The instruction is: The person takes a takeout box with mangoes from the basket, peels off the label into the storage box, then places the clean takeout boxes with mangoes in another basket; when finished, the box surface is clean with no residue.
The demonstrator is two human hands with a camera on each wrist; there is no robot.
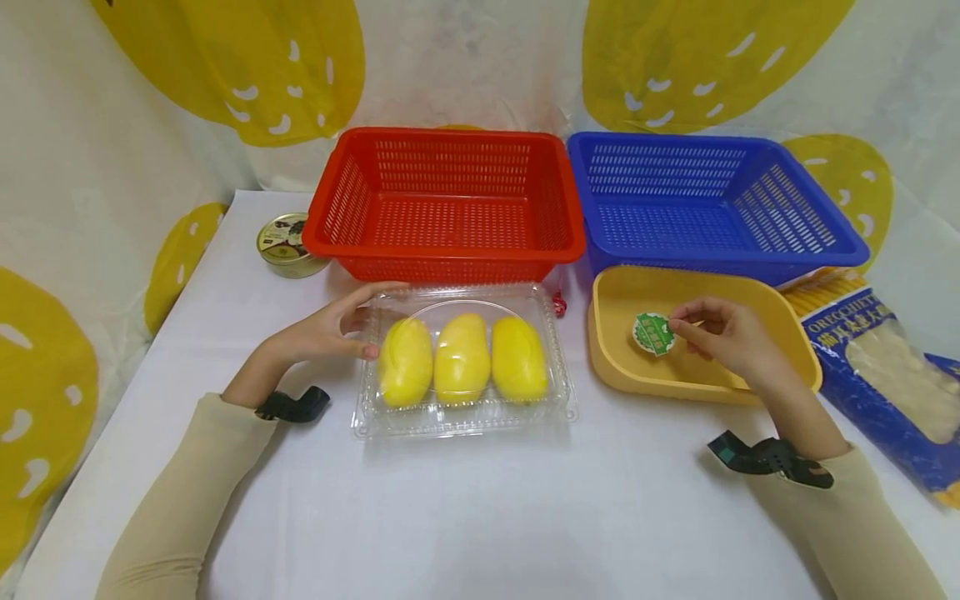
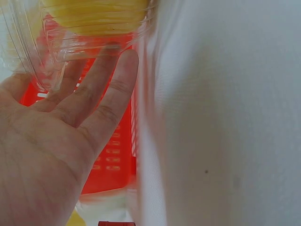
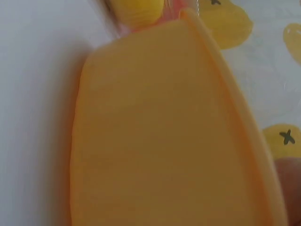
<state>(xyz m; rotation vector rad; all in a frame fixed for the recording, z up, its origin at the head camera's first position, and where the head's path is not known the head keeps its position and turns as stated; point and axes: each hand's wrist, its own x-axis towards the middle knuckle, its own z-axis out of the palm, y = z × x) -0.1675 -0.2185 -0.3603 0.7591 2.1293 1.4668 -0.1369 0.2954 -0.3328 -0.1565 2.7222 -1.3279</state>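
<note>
A clear plastic clamshell box with three yellow mangoes inside lies on the white table. At its left side is my left hand, fingers extended and touching the box. The left wrist view shows those fingers nearly straight along the plastic. My right hand pinches a round green-and-white label between thumb and fingertips. It is over the yellow oblong tub. In the right wrist view the tub's wall hides most of that hand and the label.
Behind the box stands a red basket, with a blue basket to its right. A round tin sits by the red basket's left corner. On the right lies a blue pasta bag. A small red item shows behind the box.
</note>
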